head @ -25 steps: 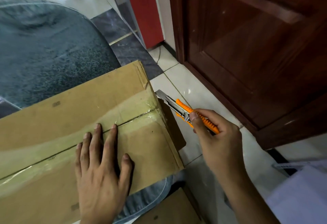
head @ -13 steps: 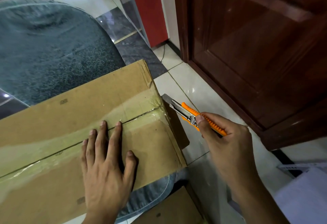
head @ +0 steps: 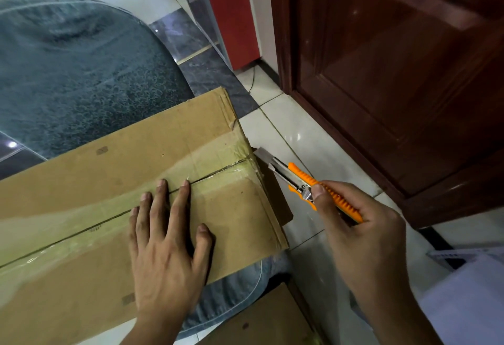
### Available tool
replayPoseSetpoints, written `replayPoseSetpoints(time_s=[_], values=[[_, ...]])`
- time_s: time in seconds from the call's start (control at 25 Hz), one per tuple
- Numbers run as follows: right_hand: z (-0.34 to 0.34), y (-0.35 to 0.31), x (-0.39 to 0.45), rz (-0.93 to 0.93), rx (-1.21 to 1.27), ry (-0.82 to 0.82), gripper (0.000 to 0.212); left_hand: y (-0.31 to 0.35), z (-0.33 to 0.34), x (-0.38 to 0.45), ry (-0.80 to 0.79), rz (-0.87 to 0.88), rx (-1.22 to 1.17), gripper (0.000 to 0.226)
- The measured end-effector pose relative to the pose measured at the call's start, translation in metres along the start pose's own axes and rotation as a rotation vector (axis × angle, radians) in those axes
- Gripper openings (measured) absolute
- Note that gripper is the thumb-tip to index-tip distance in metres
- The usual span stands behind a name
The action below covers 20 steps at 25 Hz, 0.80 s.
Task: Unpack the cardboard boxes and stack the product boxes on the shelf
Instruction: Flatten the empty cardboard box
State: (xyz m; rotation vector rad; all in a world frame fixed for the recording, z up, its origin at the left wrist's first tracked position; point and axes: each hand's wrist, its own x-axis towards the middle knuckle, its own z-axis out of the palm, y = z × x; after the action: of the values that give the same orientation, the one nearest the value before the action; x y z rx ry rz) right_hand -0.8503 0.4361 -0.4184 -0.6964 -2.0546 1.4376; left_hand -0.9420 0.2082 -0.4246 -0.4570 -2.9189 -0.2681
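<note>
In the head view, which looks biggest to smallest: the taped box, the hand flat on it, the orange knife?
1. Taped box, by far.
2. Left hand, flat on the box.
3. Knife, partly hidden in the right hand, so its full length is unsure.

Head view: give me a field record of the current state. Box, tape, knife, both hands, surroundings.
box: cardboard box lying flat on a glass table, flaps closed
tape: clear tape along the centre seam, looks uncut
knife: orange utility knife, blade out, tip by the box's right end near the seam
left hand: left hand flat on the box top, fingers straight, fingertips at the seam
right hand: right hand grips the knife handle, thumb near the slider
surroundings: dark wooden door to the right; tiled floor; second cardboard piece below
</note>
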Motion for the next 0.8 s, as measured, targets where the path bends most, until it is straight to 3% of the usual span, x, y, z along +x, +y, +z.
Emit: replayPoseSetpoints(time_s=[0.28,0.48,0.8], values=[[0.014,-0.001,-0.012,-0.083,-0.09,0.033,0.023,-0.003,0.001,0.001,0.003,0.003,0.005,0.068],[0.015,-0.001,-0.015,-0.167,-0.199,0.051,0.038,-0.003,0.002,0.0,0.013,0.005,-0.005,0.068],[0.012,-0.007,-0.016,-0.148,-0.241,0.048,0.034,-0.001,0.002,0.002,-0.002,-0.001,-0.003,0.067]])
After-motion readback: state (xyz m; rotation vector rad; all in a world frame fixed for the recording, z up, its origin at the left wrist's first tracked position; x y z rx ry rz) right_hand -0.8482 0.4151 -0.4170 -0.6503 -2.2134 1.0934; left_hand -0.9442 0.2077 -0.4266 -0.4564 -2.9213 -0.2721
